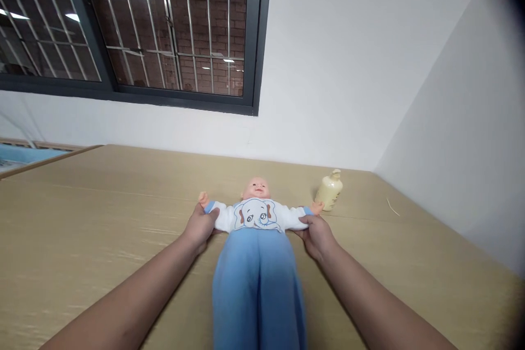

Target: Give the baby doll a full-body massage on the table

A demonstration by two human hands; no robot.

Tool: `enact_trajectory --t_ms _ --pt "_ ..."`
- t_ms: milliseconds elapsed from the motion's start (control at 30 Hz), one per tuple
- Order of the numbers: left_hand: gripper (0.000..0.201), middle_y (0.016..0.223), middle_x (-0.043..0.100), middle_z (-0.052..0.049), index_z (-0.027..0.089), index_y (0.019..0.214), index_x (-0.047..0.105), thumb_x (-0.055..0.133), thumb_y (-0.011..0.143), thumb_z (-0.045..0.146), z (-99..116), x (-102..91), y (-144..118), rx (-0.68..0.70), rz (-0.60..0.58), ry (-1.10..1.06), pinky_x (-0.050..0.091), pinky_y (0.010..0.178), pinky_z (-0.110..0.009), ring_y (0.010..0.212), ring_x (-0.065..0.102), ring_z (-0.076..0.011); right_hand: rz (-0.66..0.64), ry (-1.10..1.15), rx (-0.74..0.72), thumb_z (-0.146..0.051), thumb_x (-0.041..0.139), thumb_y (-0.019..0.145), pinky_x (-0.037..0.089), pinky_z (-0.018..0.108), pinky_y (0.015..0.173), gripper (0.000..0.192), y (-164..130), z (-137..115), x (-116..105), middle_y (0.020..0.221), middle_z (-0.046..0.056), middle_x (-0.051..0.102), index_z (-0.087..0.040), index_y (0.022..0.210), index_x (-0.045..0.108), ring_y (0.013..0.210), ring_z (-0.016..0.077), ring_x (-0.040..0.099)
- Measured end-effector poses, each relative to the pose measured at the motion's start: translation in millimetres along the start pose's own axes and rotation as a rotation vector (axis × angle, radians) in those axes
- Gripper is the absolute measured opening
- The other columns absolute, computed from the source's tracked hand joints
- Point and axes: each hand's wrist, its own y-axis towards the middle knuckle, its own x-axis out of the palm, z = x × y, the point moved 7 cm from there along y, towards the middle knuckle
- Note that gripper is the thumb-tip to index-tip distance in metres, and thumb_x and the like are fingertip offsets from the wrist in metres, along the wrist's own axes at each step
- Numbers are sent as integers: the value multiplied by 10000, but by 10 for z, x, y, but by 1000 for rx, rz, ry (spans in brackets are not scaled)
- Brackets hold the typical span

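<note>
You have a plastic baby doll [256,213] lying face up on the light wood-grain table [102,219], its head pointing away from you toward the white wall [348,76] and its legs running back toward you. It wears a white long-sleeved top printed with a blue elephant and long pale blue trousers [258,284] that reach the bottom edge of the view. Both doll arms are stretched straight out to the sides.

Your left hand [199,227] is closed on the doll's sleeve on the left of the view, fingers curled around the fabric near the blue cuff, with the doll's small pink hand showing just past your fingertips. Your right hand [316,236] is closed on the opposite sleeve, thumb and fingers pinching the white cloth just short of the cuff, and the doll's other pink hand pokes out beyond it. Both of your bare forearms come in from the lower corners and lie low over the table.

A small cream-yellow plastic bottle [329,190] with a rounded cap stands upright on the table just beyond your right hand, very near the doll's outstretched hand; whether they touch cannot be told. A dark-framed window [258,38] with a metal grille sits high on the wall to the left.
</note>
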Motion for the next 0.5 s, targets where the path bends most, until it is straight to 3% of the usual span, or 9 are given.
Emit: enact_trajectory --t_ms 133,333,433,500 --pt "258 1078 697 -128 189 1101 522 596 853 194 -112 -18 47 -154 -19 -98 626 670 -419 891 725 -260 -36 104 121 -82 581 648 583 434 921 345 28 74 7 1092 102 704 -167 980 625 1062 279 674" --pt "250 1138 683 -151 179 1118 527 574 872 177 -146 -57 99 -204 -15 -120 627 702 -434 905 726 -260 -56 93 65 -106 605 679 582 452 925 315 57 96 22 1105 106 707 -178 985 624 1091 298 665" --pt "245 1083 702 -140 177 1111 533 576 870 199 -75 -28 69 -145 -37 -45 609 715 -411 895 725 -259 -10 -47 -61 -137 637 655 573 456 868 351 41 9 16 1055 90 705 -184 1001 614 1016 301 667" --pt "260 1049 707 -118 181 1108 544 598 856 217 10 -13 18 -72 -36 45 581 759 -385 931 710 -261 -26 -287 -247 -166 639 652 549 421 834 313 -5 -153 64 956 58 689 -187 963 605 932 273 654"
